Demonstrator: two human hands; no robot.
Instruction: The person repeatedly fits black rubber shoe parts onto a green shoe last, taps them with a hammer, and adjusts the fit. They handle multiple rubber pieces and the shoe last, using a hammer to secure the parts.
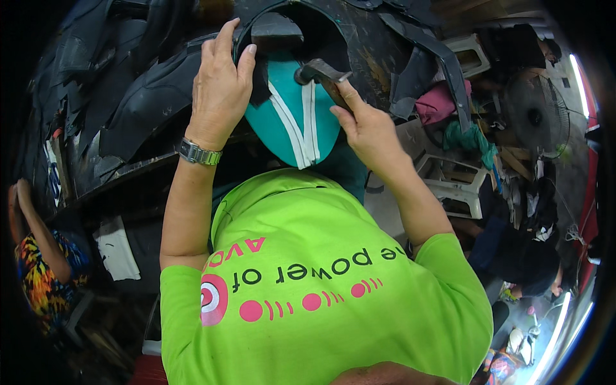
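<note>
My right hand [369,131] is closed round the handle of a hammer [323,72]. The dark metal hammer head lies over the upper end of a white strip on a teal, rounded panel [269,126]. Two white strips [286,115] run down this panel and meet in a V near its lower tip. My left hand [221,86] has its fingers stretched and the thumb apart, against the left edge of a black curved piece [328,32]. That piece arches over the panel's upper end. Inside the arch sits a dark grey block [277,31]; what lies under the panel is hidden.
Black sheet pieces [151,106] are heaped over the bench at the left, and more hang at its right. White plastic stools [454,186] and a standing fan [536,115] are on the right. A person in a colourful shirt [48,269] sits at far left, others at far right.
</note>
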